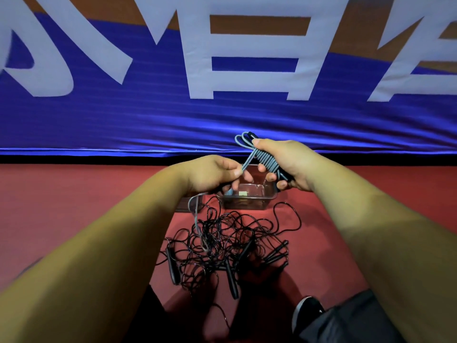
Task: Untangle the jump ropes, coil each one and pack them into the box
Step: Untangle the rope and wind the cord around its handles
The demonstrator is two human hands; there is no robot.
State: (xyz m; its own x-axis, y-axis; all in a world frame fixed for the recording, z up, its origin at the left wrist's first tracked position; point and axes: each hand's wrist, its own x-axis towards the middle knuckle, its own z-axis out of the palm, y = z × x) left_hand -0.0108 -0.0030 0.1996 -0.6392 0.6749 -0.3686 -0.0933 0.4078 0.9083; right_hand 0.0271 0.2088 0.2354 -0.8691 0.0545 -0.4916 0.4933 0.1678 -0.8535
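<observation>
Nearest, on the red floor (74,194): black jump ropes (222,243), one tangled heap. Beyond it: clear box (247,196), interior partly hidden by the hands. Above the box: grey rope (265,159), wrapped bundle gripped by right hand (284,162), free strand pinched by left hand (210,173). Risk: the grey tail trails into the heap, so pulling may snag it and loosen the wraps. Tail end indistinct.

On my feed, one rope (265,160) reads grey-blue, while the tangled ropes (222,241) and their handles are all black against a dull red floor (74,189). The box (247,203) is clear, with a small pale label. The banner (148,120) is deep blue and brown-orange, crossed by large white characters.
</observation>
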